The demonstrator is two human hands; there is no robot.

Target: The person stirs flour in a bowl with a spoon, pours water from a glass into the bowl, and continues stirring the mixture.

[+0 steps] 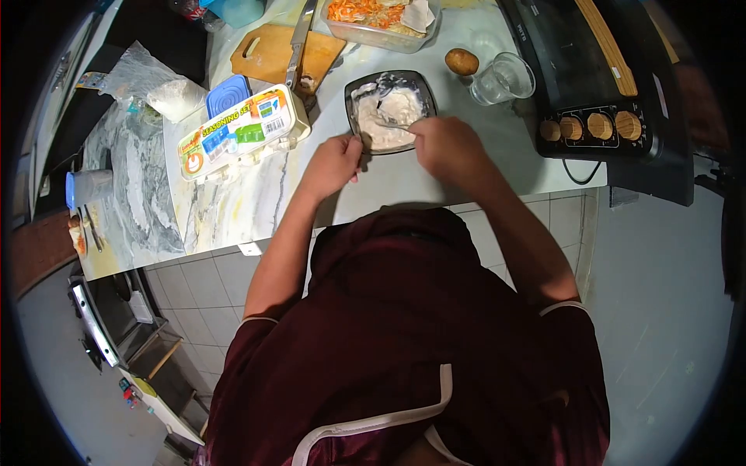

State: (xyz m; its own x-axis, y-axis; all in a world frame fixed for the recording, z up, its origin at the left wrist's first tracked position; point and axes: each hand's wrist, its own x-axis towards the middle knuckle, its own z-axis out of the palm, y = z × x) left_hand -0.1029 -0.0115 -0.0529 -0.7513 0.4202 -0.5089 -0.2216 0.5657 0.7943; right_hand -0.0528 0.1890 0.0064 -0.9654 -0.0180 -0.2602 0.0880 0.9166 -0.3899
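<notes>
A square black bowl [400, 74] stands near the counter's front edge, holding a thick, pale batter [375, 138] that is smeared up its inner walls. My left hand [336, 165] is closed at the bowl's lower left corner, with thumb and fingers gripping the rim. Over the right side of the bowl, my right hand [454, 151] is closed around a thin utensil [398, 126]. Its shaft reaches left into the batter, which hides its head.
Left of the bowl lies a seasoning set box [241, 132]. Behind it, a knife [298, 46] rests on a wooden cutting board [272, 46]. A tub of shredded vegetables [373, 35], a potato [461, 61], a glass [503, 80] and a black toaster oven [598, 85] stand behind and to the right.
</notes>
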